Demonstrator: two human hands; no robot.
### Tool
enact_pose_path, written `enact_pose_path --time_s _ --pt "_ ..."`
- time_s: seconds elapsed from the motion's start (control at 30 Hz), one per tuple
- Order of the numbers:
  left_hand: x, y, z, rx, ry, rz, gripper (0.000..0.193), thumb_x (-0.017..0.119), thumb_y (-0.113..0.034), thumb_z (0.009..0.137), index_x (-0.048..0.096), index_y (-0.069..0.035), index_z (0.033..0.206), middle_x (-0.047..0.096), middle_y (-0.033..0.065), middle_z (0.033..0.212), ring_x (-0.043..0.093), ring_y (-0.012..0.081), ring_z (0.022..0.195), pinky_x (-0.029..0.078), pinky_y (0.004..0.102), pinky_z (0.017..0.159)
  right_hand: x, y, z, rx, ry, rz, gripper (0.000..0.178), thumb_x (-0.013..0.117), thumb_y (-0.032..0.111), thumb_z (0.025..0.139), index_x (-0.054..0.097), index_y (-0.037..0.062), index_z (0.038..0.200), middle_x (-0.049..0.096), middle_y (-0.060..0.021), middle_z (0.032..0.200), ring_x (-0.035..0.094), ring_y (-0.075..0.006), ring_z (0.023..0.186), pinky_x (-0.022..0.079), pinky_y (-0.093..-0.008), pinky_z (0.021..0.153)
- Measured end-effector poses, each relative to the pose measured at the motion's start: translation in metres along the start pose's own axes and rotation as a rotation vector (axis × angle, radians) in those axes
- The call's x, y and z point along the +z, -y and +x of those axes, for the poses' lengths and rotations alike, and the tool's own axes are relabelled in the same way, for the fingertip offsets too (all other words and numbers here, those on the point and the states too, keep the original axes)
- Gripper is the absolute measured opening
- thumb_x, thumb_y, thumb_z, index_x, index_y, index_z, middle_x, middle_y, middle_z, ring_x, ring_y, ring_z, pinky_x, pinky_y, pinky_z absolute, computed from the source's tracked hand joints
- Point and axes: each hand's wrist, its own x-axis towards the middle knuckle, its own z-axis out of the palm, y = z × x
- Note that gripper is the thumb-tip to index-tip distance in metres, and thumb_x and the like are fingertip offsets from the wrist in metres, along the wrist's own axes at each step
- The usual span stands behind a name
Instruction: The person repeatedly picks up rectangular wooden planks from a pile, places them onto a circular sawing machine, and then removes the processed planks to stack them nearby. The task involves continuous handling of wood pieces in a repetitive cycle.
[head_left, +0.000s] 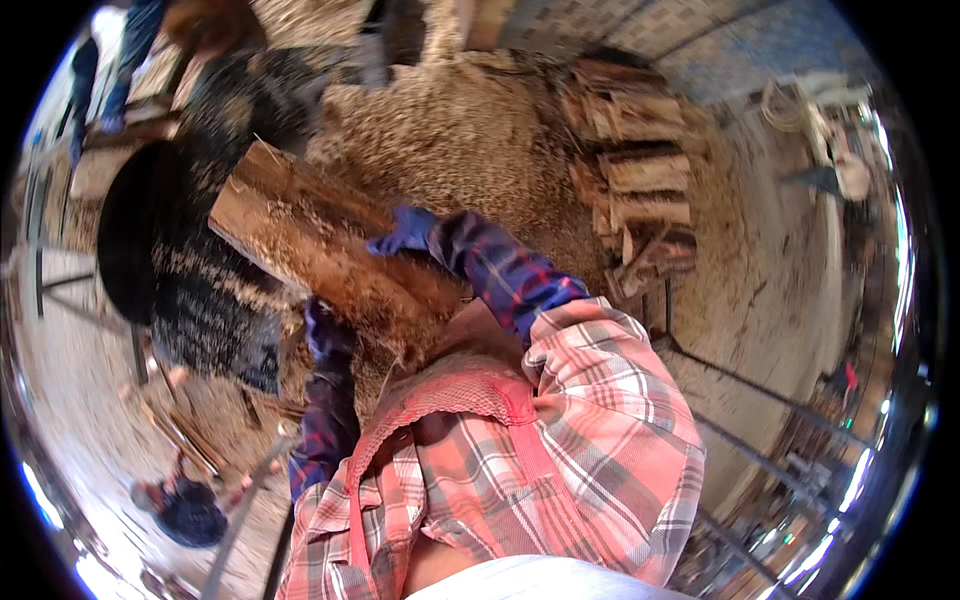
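Note:
A thick, rough wooden slab [300, 210] slants across the middle, its near end close to my apron [450, 400]. My right hand [405, 231], in a blue glove, lies over its right side with the fingers curled onto the wood. At the slab's lower left edge is my left hand [317, 308], closed against the wood; its fingers are mostly hidden beneath the edge. Loose wood chips cling to the slab's surface. Plaid sleeves cover both my arms.
A heap of wood chips [450, 120] lies beyond the slab. Stacked split wood [645, 180] stands to the right. On the left are a black sheet [215, 330] strewn with chips and a dark round opening [135, 230]. Another person [185, 510] is low at left; jeans-clad legs [130, 60] show far left.

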Motion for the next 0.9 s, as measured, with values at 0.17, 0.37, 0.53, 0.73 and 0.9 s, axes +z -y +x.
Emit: enact_pose_path --time_s 0.17,0.37,0.53,0.73,0.9 --pt "0.071 0.088 0.111 -0.231 0.119 0.068 0.044 0.053 -0.034 0.087 0.049 -0.006 0.121 0.057 0.0103 0.115 0.054 0.0265 0.101 0.043 0.0381 0.090 -0.070 -0.092 -0.123 0.196 -0.137 0.314 0.041 0.040 0.023 0.093 0.039 -0.0051 0.123 0.058 -0.0237 0.100 0.062 -0.0213 0.074 0.051 -0.0298 0.059" --pt "0.305 0.229 0.195 0.219 0.801 0.792 0.043 0.058 -0.023 0.086 0.048 0.000 0.121 0.056 0.0104 0.115 0.052 0.0205 0.106 0.040 0.0340 0.094 -0.201 -0.228 -0.251 -0.108 -0.626 0.788 0.037 0.041 0.013 0.091 0.045 -0.0134 0.117 0.054 -0.0211 0.113 0.056 -0.0226 0.102 0.048 -0.0328 0.084" --pt "0.448 0.230 0.161 0.094 0.798 0.737 0.050 0.061 -0.019 0.084 0.042 0.008 0.122 0.049 0.0162 0.122 0.048 0.0202 0.111 0.038 0.0306 0.095 -0.353 -0.225 -0.260 0.058 -1.150 0.958 0.059 0.056 0.043 0.085 0.047 0.0007 0.125 0.048 -0.0055 0.126 0.045 -0.0185 0.111 0.034 -0.0283 0.097" --pt "0.212 0.111 0.138 0.201 0.126 0.901 0.041 0.066 -0.022 0.080 0.053 0.005 0.109 0.059 0.0076 0.094 0.055 0.0137 0.087 0.045 0.0271 0.075 -0.374 -0.361 -0.173 0.213 -1.157 0.937 0.039 0.053 0.042 0.085 0.057 0.0098 0.106 0.057 -0.0061 0.097 0.053 -0.0211 0.084 0.043 -0.0316 0.072" --pt "0.114 -0.056 0.103 0.522 -0.329 0.850 0.026 0.063 -0.023 0.080 0.060 0.000 0.093 0.060 0.0030 0.080 0.054 0.0120 0.073 0.044 0.0258 0.068 -0.199 -0.338 -0.038 0.402 -0.157 1.229 0.031 0.058 0.045 0.081 0.061 0.0169 0.095 0.058 -0.0062 0.074 0.055 -0.0219 0.064 0.047 -0.0323 0.055"
